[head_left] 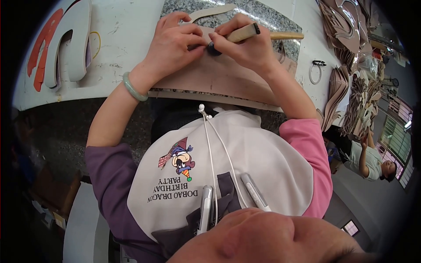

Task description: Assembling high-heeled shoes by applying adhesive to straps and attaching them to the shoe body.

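Note:
My left hand [173, 41] presses its fingertips on a brown leather piece [215, 76] lying over a speckled stone slab [263, 15] on the white bench. A pale green bangle [133, 87] circles that wrist. My right hand [247, 46] grips a wooden-handled hammer [263, 33] held sideways, its dark head [213, 48] resting on the leather right beside my left fingertips. The handle sticks out to the right past my fingers.
Orange and white curved sole-shaped pieces [59, 41] lie at the bench's left. A metal ring [315, 72] sits right of the slab. Stacks of cut brown pieces [351, 26] pile at the far right. Another person [372, 160] stands below right.

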